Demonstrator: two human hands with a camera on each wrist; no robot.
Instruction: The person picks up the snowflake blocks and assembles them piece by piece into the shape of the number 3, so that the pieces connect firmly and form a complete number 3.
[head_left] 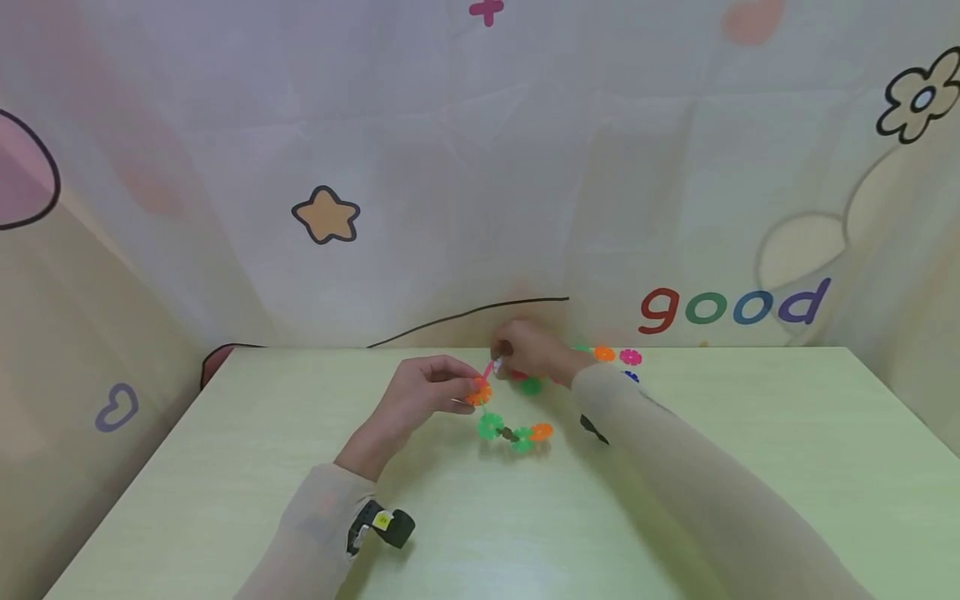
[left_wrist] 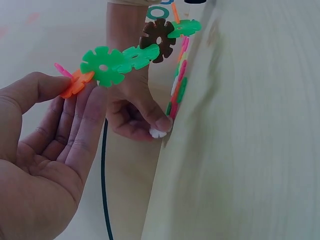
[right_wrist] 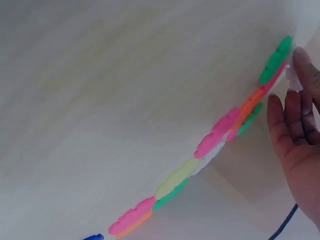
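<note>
Two hands over the pale green table [head_left: 750, 467]. Nearest: chain of snowflake discs [head_left: 510, 431], curving from its free orange end low at right, through green and brown discs, up-left to the orange disc in the left hand [head_left: 427, 392]. Long axis roughly left-right in the head view. Left hand pinches that end disc, chain hanging right of it. Further back, right hand [head_left: 528, 350] pinches a small white piece [left_wrist: 158, 133]. Loose discs [head_left: 617, 357] lie beyond, by the wall.

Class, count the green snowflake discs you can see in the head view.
3, perhaps more hidden behind the right hand: two green discs in the chain, at its left end and bottom; one loose below that hand.
</note>
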